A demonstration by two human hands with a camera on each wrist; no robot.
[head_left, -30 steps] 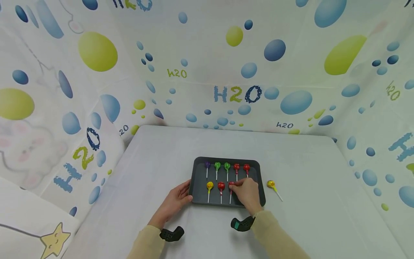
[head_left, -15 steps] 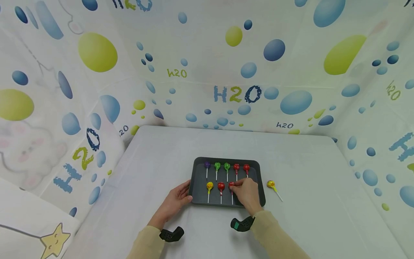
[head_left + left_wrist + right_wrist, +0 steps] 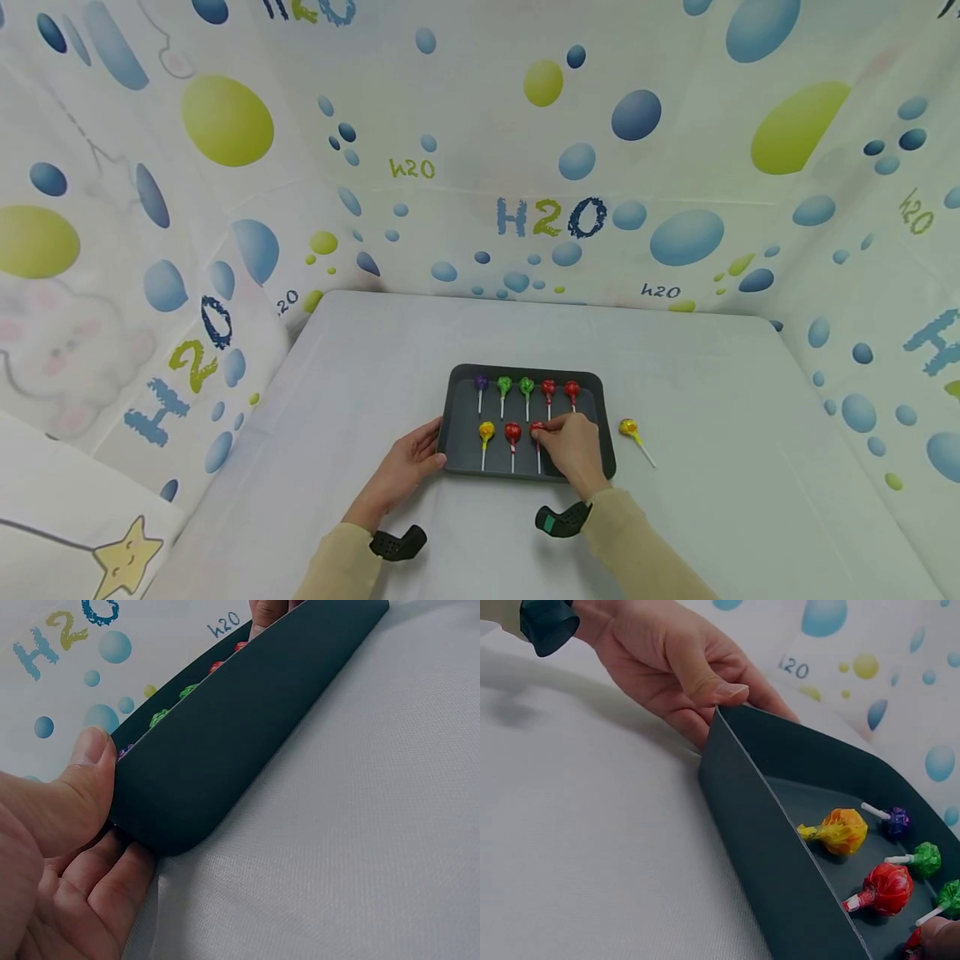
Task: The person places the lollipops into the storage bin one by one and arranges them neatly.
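Observation:
A dark grey tray (image 3: 461, 421) holds two rows of wrapped lollipops. My left hand (image 3: 408, 461) grips its left end, thumb at the rim and fingers curled low against the outside, as the left wrist view shows. Over the tray's front right part, my right hand (image 3: 576, 450) pinches a red lollipop (image 3: 536, 427) near its head, stick toward me. To its left in the front row lie another red lollipop (image 3: 513, 432) and a yellow lollipop (image 3: 487, 431). The back row has a purple lollipop (image 3: 480, 382), two green ones and two red ones.
Outside the tray, on the white tablecloth (image 3: 705, 383), a second yellow lollipop (image 3: 628, 427) lies to the right with its stick slanting toward me. A printed curtain (image 3: 450, 108) with bubbles and lettering surrounds the table at the back and sides.
The stick of the pinched red lollipop has swung slightly to the right since the first frame. Both hands and the tray stay in place.

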